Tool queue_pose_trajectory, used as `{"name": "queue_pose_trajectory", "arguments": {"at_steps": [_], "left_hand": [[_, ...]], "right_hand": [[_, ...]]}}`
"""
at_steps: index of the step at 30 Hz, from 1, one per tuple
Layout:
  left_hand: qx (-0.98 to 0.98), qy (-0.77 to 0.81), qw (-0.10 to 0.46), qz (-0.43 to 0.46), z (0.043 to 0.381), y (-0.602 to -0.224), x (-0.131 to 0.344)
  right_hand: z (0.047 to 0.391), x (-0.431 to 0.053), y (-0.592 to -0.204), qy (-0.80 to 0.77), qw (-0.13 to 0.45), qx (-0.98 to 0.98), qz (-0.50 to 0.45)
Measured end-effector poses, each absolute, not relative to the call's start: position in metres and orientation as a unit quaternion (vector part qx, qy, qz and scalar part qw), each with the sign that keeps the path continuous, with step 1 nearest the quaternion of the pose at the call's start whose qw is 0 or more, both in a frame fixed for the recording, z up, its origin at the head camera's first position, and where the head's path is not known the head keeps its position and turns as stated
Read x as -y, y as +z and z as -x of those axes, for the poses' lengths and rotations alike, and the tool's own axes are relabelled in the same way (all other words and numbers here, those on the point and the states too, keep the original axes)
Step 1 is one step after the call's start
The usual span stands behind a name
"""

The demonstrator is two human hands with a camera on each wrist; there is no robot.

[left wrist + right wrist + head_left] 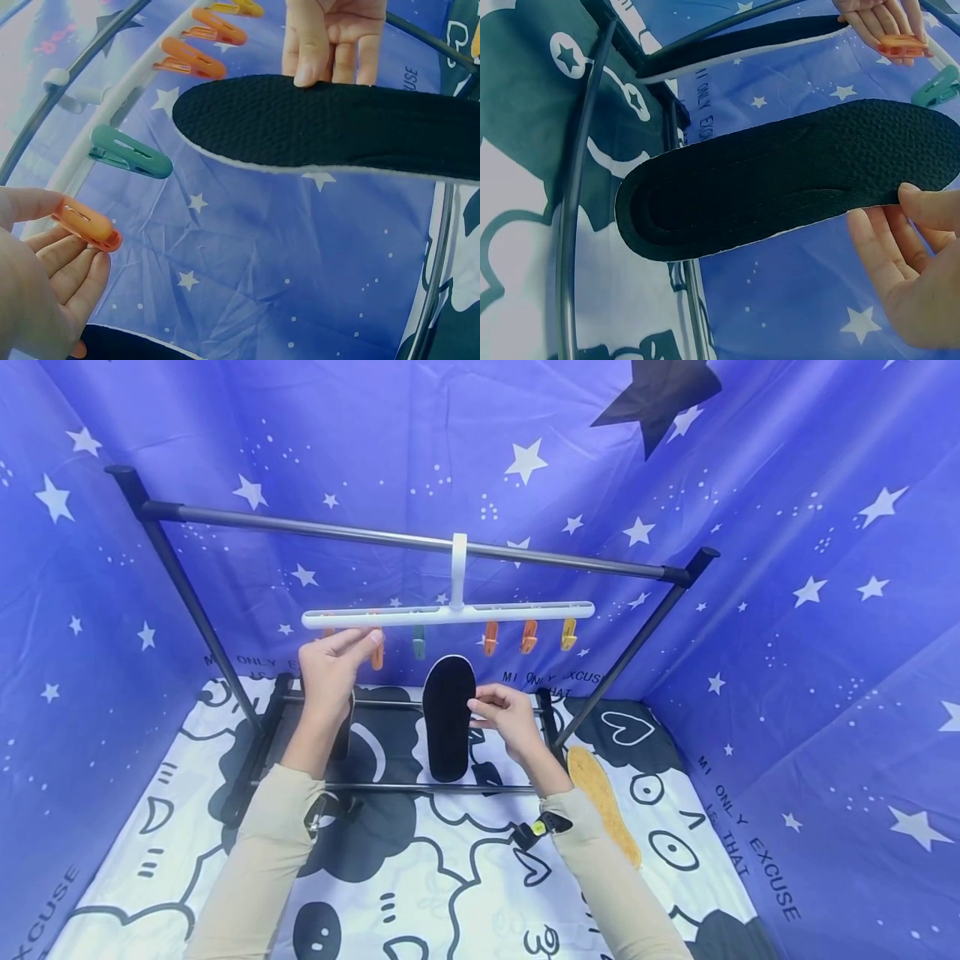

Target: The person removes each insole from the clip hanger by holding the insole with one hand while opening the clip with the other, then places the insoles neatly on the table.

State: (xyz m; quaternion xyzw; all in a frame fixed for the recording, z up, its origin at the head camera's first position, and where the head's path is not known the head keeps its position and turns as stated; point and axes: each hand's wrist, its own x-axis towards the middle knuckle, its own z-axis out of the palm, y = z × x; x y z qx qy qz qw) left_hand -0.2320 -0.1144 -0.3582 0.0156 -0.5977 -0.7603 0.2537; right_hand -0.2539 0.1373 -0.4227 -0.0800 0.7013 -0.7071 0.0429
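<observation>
My left hand [328, 675] pinches an orange clothespin [86, 223] that hangs from the white clip hanger [517, 611]. In my right hand [512, 717] a black insole [448, 727] with a pale edge is gripped by its side, upright and below the hanger's middle. The left wrist view shows this insole's rounded upper end apart from the clothespins. A second black insole [735, 52] hangs at the hanger's left end, partly hidden behind my left hand and forearm in the head view. A green clothespin [131, 154] hangs just right of the pinched one.
The hanger hooks over the top bar [315, 525] of a dark metal rack. Further right on it hang two orange clothespins [491, 639] and a yellow clothespin [568, 633]. A tan insole [603, 802] lies on the patterned cloth [420, 893] beside the rack's right foot. Starry blue curtains surround everything.
</observation>
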Motion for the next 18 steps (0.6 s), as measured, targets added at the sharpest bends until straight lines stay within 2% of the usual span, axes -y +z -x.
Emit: {"name": "queue_pose_trajectory", "arguments": {"at_steps": [9,18], "left_hand": [[0.58,-0.774,0.254,0.015,0.231,-0.361,0.115],[0.596,-0.763,0.252,0.003,0.23,-0.361,0.116]], "right_hand": [[0.253,-0.16,-0.42,-0.685,0.03,-0.724,0.069],[0.254,-0.181,-0.42,-0.683,0.016,-0.728,0.065]]}}
